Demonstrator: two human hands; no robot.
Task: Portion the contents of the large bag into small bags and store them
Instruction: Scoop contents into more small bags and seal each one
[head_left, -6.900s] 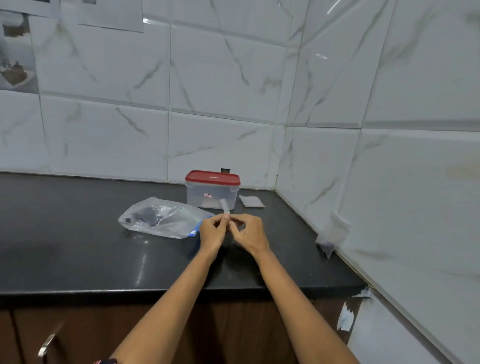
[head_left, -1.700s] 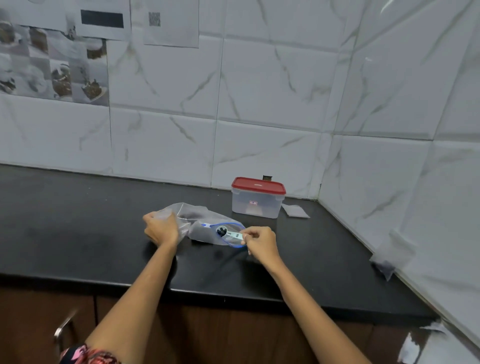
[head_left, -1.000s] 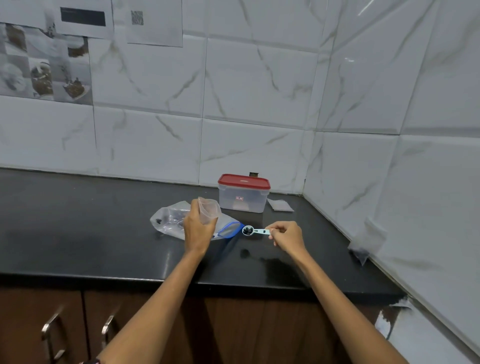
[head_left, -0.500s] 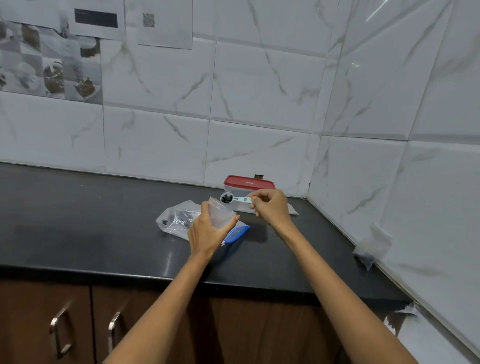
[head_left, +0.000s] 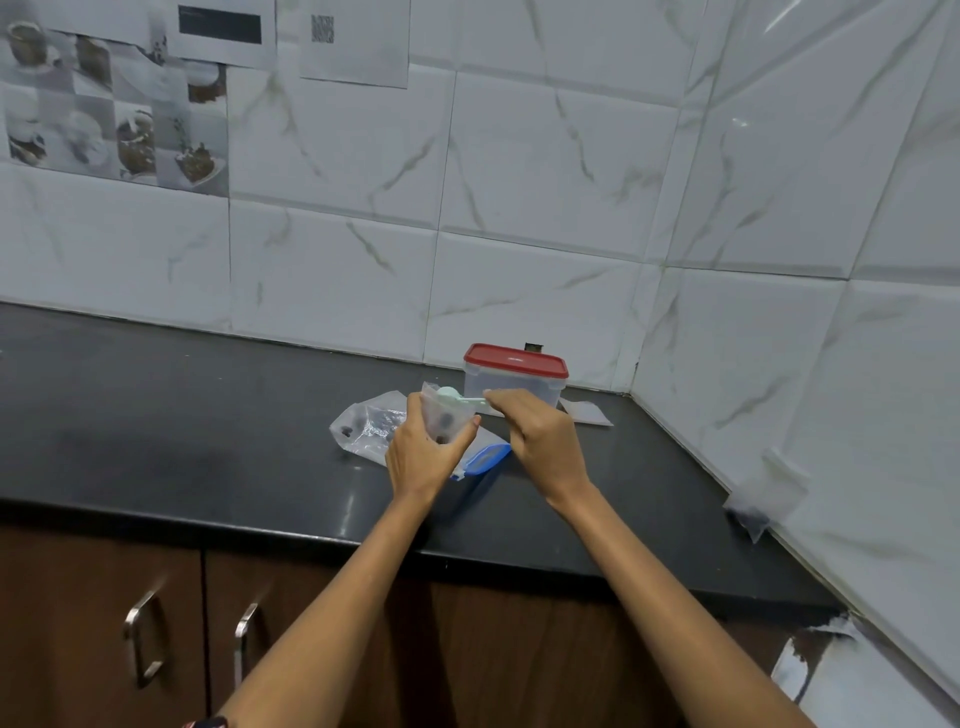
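I see a black counter (head_left: 156, 415) running into a corner of white marble-pattern wall tiles (head_left: 545, 171). Printed sheets are stuck on the wall top left: a grid of food photos (head_left: 111, 111), a sheet with a black bar (head_left: 221, 26), and one with a QR-like code (head_left: 353, 41). Below the counter are brown cabinet doors (head_left: 78, 623) with two metal handles (head_left: 145, 644). The finish looks peeled or chipped at the bottom right, near the wall (head_left: 810, 654).
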